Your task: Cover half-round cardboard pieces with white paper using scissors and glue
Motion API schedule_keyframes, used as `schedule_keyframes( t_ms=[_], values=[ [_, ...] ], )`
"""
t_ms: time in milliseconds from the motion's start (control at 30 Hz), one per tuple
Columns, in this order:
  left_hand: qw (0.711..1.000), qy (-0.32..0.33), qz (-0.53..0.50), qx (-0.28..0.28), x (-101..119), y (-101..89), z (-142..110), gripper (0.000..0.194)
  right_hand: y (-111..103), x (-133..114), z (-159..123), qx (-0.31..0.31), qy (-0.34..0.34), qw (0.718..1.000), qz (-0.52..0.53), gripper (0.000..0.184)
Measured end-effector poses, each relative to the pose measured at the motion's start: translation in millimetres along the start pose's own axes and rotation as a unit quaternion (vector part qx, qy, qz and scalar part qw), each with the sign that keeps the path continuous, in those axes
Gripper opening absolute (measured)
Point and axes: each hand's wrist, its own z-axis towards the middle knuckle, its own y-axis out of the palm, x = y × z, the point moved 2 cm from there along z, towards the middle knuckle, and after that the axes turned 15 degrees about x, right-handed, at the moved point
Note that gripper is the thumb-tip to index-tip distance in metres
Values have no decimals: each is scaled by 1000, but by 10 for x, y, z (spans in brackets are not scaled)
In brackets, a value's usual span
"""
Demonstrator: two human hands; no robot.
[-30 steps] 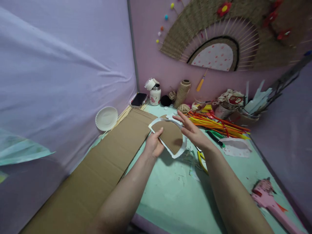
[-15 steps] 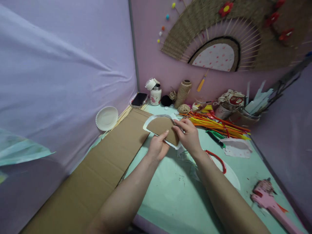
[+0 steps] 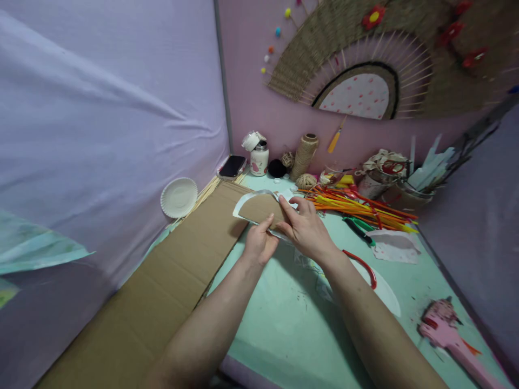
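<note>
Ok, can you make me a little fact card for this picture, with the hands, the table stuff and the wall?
Left hand: holds a rounded cardboard piece, thumb on top
Right hand: fingers touching that same piece
Piece's edge: white border
Table: pale green
Left side: long cardboard sheet
Right side: pink glue gun
Back: white bottle, phone
Wall: woven fan decoration, red flowers

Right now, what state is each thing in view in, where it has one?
Brown half-round cardboard with white edging: held in left hand, right hand touching its edge
White cylindrical bottle: lid open
Black rectangular phone: screen dark
Brown twine roll: standing
Brown woven fan: spread open
Pink plastic glue gun: lying on its side, power unclear
</note>
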Motion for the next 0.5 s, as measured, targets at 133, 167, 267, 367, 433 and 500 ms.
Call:
schedule_keyframes(
  t_ms=[133,167,267,367,433,500],
  values=[
    [999,-40,4,2,18,-15,19,31,-12,262,56,106,134,968,185,57],
    [998,-57,1,2,20,-17,14,30,1,365,60,134,214,935,247,56],
    [994,-106,-4,-10,0,-12,-22,28,129,566,26,106,419,808,401,58],
    [992,-128,-3,-20,-64,-10,-55,26,272,499,-17,35,449,767,458,59],
    [993,-121,-4,-12,-109,-17,-61,25,335,373,-34,23,436,767,470,59],
    [994,-105,-5,-10,-143,-23,-58,25,365,246,-34,13,417,770,483,62]
  ],
)
